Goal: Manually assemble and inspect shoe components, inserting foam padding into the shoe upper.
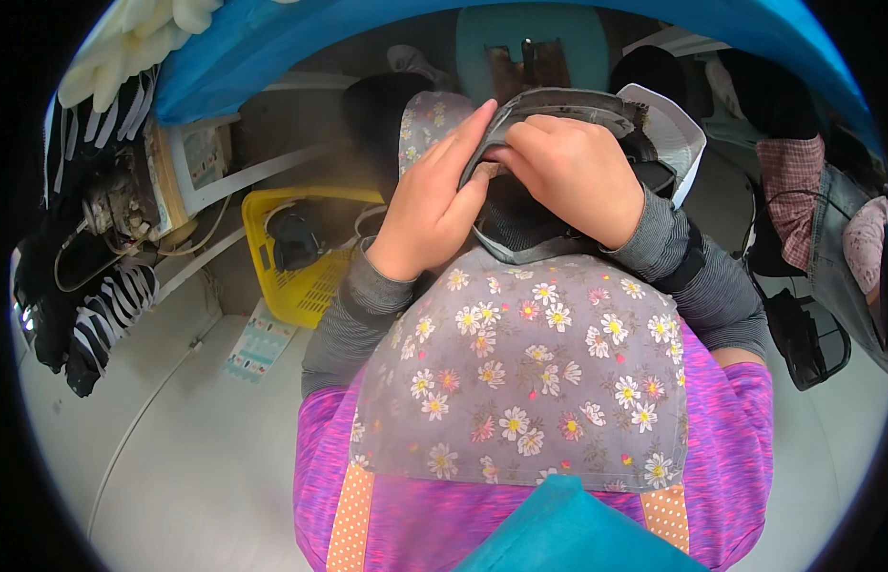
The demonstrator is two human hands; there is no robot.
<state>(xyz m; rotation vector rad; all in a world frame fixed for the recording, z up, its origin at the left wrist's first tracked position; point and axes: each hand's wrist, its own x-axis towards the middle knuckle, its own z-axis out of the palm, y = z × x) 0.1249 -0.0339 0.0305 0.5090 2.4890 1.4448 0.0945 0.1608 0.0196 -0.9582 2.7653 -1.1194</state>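
Note:
A dark grey cap-like fabric piece [509, 221], with a round banded opening and dark ribbed cloth inside, is held above my lap. A stiff pale flap [684, 143] stands out at its right side. My left hand [430, 200] clasps the left edge of the band, fingers stretched along the outside and thumb on the inner side. Curled over the same edge, my right hand [578, 176] pinches it beside the left thumb. The right hand hides part of the opening and whatever lies between its fingertips. A grey flowered apron [520, 381] covers my lap below.
At left stands a yellow plastic basket [277, 276] with a black item inside. Ahead is a round teal surface [578, 38] with brown metal parts on it. Striped cloth pieces [115, 315] hang at far left. Another person's plaid sleeve [790, 191] shows at right. A blue covering [272, 48] arches overhead.

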